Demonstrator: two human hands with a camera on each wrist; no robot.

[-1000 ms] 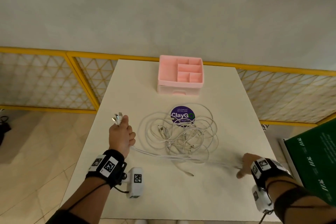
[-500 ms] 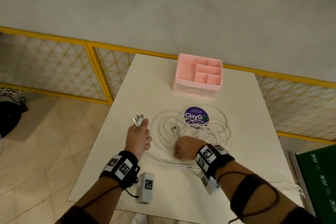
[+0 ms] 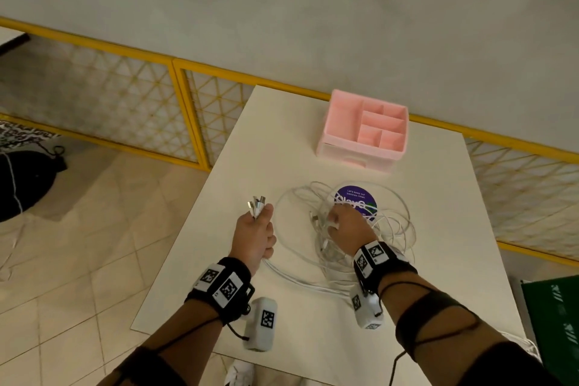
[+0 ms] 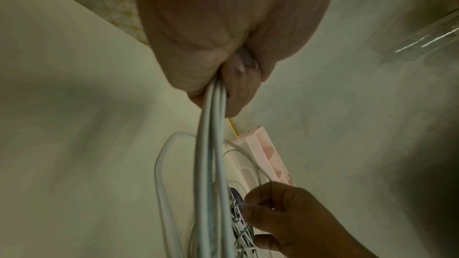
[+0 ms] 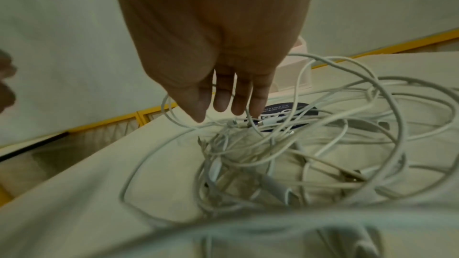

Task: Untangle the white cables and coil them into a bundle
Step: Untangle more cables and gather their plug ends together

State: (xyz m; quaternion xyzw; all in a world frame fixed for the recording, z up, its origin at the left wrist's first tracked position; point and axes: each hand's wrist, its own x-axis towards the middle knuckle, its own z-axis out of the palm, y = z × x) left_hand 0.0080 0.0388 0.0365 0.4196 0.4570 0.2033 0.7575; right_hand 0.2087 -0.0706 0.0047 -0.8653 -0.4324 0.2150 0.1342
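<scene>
Several white cables point(image 3: 393, 224) lie tangled in loose loops on the white table point(image 3: 445, 229). My left hand point(image 3: 255, 230) grips a bunch of cable ends, whose connectors point(image 3: 257, 205) stick out above the fist. In the left wrist view the held strands point(image 4: 211, 144) run down from the left hand point(image 4: 223, 77) to the tangle. My right hand point(image 3: 344, 224) is over the left part of the tangle. In the right wrist view the right hand point(image 5: 224, 101) has straight fingers, their tips just above or touching the strands of the tangle point(image 5: 285, 154); nothing is gripped.
A pink compartment organizer point(image 3: 354, 153) stands at the table's far side, with a round purple sticker point(image 3: 355, 196) under the loops. A yellow mesh fence point(image 3: 188, 110) runs behind, a green box point(image 3: 554, 323) sits at the right, and a black bag point(image 3: 25, 182) lies on the floor at the left.
My right hand moved from the table's front right edge leftward onto the tangle. The left hand kept its hold on the cable ends. The head view swung left.
</scene>
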